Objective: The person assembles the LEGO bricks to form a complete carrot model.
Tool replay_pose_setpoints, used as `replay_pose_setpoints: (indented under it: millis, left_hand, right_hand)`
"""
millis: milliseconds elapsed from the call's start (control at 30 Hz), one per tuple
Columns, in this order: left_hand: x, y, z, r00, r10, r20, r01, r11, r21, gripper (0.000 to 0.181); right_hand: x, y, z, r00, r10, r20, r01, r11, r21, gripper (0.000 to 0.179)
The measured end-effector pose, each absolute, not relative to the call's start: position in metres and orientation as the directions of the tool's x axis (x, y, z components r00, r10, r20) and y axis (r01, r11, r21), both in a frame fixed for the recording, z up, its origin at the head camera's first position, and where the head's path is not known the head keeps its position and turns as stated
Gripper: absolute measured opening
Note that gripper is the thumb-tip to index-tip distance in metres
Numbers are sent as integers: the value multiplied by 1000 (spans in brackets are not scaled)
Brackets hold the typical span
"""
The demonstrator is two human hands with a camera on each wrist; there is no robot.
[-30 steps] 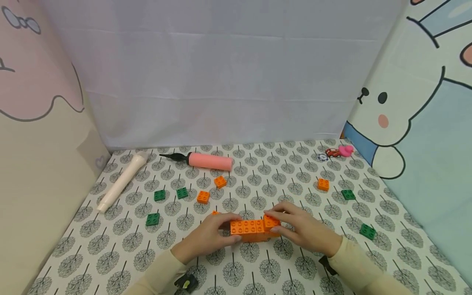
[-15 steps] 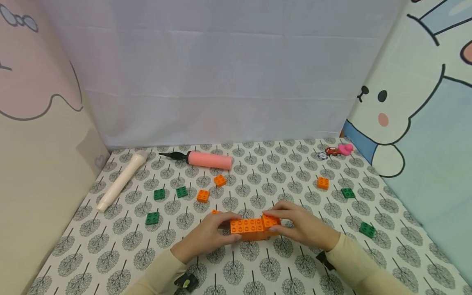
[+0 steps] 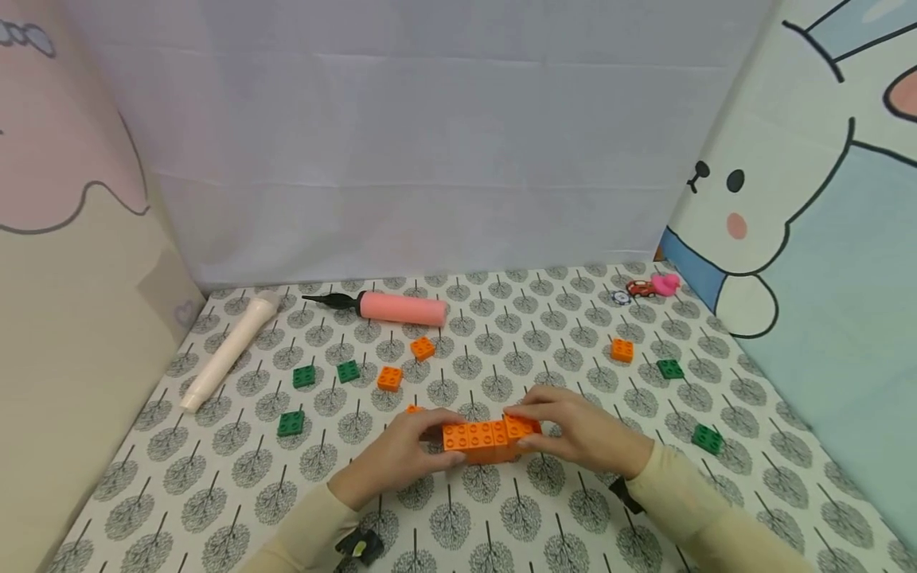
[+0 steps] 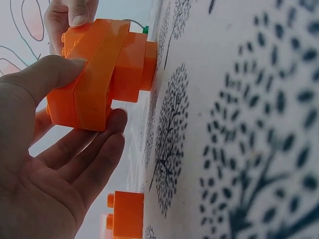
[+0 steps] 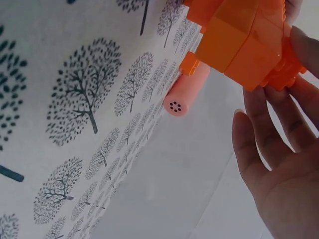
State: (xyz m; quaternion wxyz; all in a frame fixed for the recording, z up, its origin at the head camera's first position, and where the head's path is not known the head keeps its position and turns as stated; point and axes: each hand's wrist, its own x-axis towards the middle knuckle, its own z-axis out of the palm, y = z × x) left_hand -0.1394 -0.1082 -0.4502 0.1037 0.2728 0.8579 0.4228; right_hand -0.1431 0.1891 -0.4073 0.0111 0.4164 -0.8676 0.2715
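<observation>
Several orange toy bricks joined into a block [image 3: 481, 442] are held between my two hands near the middle of the table. My left hand [image 3: 403, 455] grips its left end, thumb on the near side and fingers round the far side. In the left wrist view the block [image 4: 92, 97] is stepped, narrowing in layers towards the tablecloth. My right hand [image 3: 583, 434] pinches an orange brick [image 3: 521, 427] at the block's right end, studs facing up. From the right wrist view, fingers and thumb hold the studded side of the block [image 5: 249, 47].
Loose orange bricks [image 3: 390, 379] and green bricks [image 3: 290, 423] lie on both sides of the tree-patterned tablecloth [image 3: 458, 517]. Farther back are a pink pump [image 3: 403, 309], a long cream tube [image 3: 229, 350], a toy car [image 3: 641, 288] and a pink duck [image 3: 666, 285]. Fabric walls surround the table.
The brick in my right hand has settled slightly lower against the block's right end. My left hand keeps its grip. The head view has shifted a little.
</observation>
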Motion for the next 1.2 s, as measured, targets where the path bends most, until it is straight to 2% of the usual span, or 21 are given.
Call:
replay_pose_setpoints:
  millis: [367,433,533,633,733,967,1200]
  left_hand:
    - [-140,-108,-450,-821,570,44,372,474,798,44]
    - [-139,-108,-450,-824,565,39,371,486,792,45]
    - [-139,-108,-449,-829,558,33,367,499,785,45]
    - [-140,-109,-449,-830,557,35,369,501,783,45]
    - [-140,-109,-449,-828,560,36,372,500,782,45]
    - [-140,-109,-449,-828,559,36,365,491,791,44]
    - [-139,-108,-450,-832,553,29,358,496,791,43]
  right_hand:
    - [-153,196,-405,-620,-749,233,-749,477,-459,44]
    - [-158,201,-406,-649,-726,227,-726,502,-471,45]
    - [-171,213,-406,-732,-646,215,-658,590,-468,44]
    - [-190,231,-409,-815,-543,200,-572,702,-425,44]
    - [-207,253,-411,-869,-467,165,-494,790,-364,45]
    - [-232,297,-412,-932,-353,82,-361,891,-275,48]
    - [-239,320,-418,-964,-264,-38,-245,933,-264,55]
